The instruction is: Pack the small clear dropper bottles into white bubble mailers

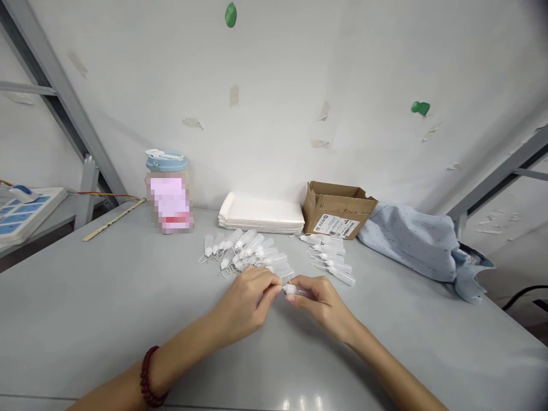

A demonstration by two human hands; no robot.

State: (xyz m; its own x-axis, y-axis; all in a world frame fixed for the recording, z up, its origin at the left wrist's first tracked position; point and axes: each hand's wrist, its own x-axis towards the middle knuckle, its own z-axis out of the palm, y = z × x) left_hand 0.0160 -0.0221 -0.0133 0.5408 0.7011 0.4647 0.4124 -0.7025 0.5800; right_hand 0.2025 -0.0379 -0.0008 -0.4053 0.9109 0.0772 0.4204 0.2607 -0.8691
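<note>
Between the thumb and fingers of my right hand lies a small translucent dropper bottle, its white neck pointing left. My left hand is pinched closed at the bottle's tip; the fingertips cover most of what they grip. Just beyond my hands is a loose pile of similar clear bottles with thin white cords or straps at their tips. To the right, several more bottles lie roughly side by side, tips facing left.
A stack of white sheets or pouches lies at the back beside an open cardboard box. Light blue cloth is bunched at the right. A blue-lidded container stands back left on the grey table, near a thin strip.
</note>
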